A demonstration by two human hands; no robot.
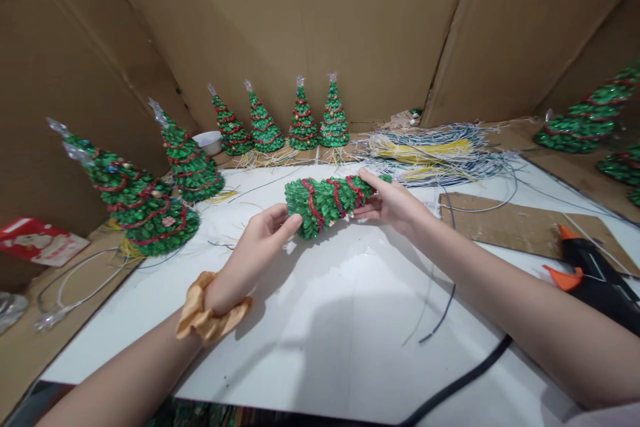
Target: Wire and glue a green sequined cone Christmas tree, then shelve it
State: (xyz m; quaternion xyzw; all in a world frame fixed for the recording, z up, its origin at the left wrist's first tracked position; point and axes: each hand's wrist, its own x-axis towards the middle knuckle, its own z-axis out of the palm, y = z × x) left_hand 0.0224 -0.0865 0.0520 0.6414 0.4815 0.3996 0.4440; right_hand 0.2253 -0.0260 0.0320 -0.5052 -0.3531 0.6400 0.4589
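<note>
A small green Christmas tree point(327, 202) with red garland lies on its side above the white board point(320, 340), held between both hands. My left hand point(257, 240) grips its wide base end, with fingers curled under it. My right hand point(393, 203) closes round its narrow top end. A tan scrunchie point(210, 317) sits on my left wrist.
Several finished trees stand along the back point(300, 121) and at the left point(145, 203); more lie at the right point(587, 123). A pile of yellow and white wires point(440, 153) lies behind. A black and orange glue gun point(593, 273) rests at the right, and a white cup point(209, 141) behind.
</note>
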